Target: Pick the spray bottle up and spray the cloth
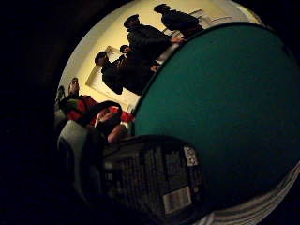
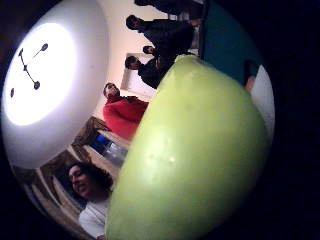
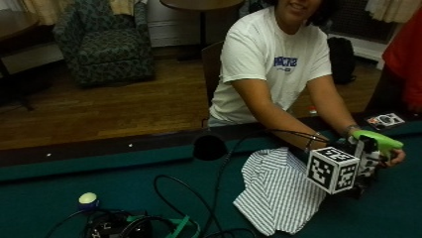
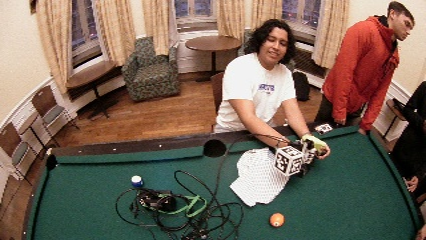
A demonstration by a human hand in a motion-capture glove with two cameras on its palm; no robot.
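The spray bottle (image 3: 374, 144) is off the table, held up at the right edge of the outside view with its lime-green trigger head on top and the dark body below. In the thumb-side palm view the green head (image 2: 195, 150) fills most of the picture, so it sits right against the palm. The little-finger-side view shows the bottle's dark labelled body (image 1: 150, 178) close in, with the green felt behind it.

The pickup looks done, judging by how the bottle hangs above the felt. Spraying looks still to come: no mist shows, and I cannot tell if the trigger is pressed.

The gloved right hand (image 3: 366, 161) wraps the bottle's body, fingers curled round it, though much of it is hidden. The bare left hand (image 3: 394, 157) is at the far side of the bottle, touching or just beside it; I cannot tell which.

The striped cloth (image 3: 280, 191) lies crumpled on the felt, lower centre of the outside view, just beside and below the raised bottle, toward the picture's left. The nozzle's exact aim is hard to read; it seems to point to the right, away from the cloth, so it probably needs turning first.

The cloth rests on a pool table (image 4: 80, 200) with green felt. Further out in the wide view, a tangle of cables (image 4: 180, 207) sits lower left of centre, with an orange ball (image 4: 276, 219) near the bottom edge and a corner pocket (image 4: 214, 148) above the cloth.
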